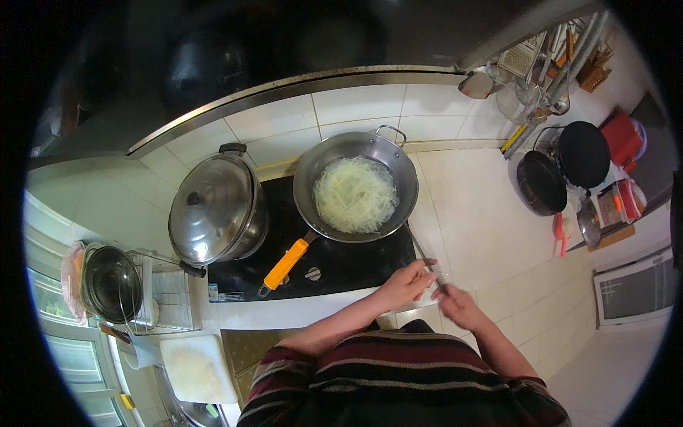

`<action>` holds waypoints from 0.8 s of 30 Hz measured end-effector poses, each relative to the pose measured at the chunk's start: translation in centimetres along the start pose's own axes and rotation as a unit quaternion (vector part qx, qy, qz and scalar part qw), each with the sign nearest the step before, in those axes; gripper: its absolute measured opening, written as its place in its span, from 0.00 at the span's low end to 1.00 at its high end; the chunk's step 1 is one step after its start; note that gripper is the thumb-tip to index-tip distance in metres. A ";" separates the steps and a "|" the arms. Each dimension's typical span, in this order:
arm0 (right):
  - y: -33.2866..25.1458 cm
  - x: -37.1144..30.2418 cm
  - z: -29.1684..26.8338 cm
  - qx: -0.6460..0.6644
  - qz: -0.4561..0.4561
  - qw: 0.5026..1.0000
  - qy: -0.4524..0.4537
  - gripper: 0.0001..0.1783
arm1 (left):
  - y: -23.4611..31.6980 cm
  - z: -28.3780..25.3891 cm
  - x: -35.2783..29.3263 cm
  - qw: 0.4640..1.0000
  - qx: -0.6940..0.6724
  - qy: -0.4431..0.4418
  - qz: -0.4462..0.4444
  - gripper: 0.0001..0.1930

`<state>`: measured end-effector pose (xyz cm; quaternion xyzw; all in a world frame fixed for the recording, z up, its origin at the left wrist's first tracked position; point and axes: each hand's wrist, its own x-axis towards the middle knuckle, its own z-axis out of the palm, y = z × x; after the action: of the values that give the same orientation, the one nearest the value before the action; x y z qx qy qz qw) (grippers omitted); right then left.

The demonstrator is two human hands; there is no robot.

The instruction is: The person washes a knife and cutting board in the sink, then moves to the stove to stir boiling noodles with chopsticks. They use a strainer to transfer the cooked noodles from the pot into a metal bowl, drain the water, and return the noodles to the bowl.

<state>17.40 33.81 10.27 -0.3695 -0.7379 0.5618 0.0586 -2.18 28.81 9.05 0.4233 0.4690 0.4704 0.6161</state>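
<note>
Over the counter just right of the hob, my right hand (460, 309) is closed around the lower end of a long, thin, dark rod-like utensil (424, 253). My left hand (407, 285) has its fingers curled at the same rod, higher up. The rod's far end reaches the wok's lower right side; its exact kind cannot be made out. A metal wok (304, 178) sits on the black hob (334, 274), its orange handle (284, 265) pointing toward me at the left. Pale greenish-white shreds (356, 193) lie heaped in the wok.
Left of the wok stands a large lidded steel pot (213, 206). A white cutting board (198, 370) and a wire rack (167, 295) are at the left. Black pans (542, 181) and hanging utensils (523, 99) line the right side. A range hood (284, 82) overhangs the back.
</note>
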 end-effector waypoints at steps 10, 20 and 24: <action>-7.8 4.9 -3.9 -0.141 -0.377 0.903 0.150 0.29 | 3.3 -2.8 2.5 0.888 -0.455 -0.049 0.041 0.11; -11.4 13.4 -5.9 -0.211 -0.312 0.926 0.030 0.09 | -0.2 -6.1 -2.6 0.946 -0.278 0.160 0.039 0.14; -11.4 14.7 -4.2 -0.284 -0.315 0.888 -0.179 0.12 | -3.5 -6.8 -7.9 0.903 -0.282 0.323 -0.006 0.11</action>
<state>3.47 45.03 16.92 -0.0117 -0.9415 0.3366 -0.0077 -9.09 20.93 5.69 0.0537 0.4924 0.6903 0.5274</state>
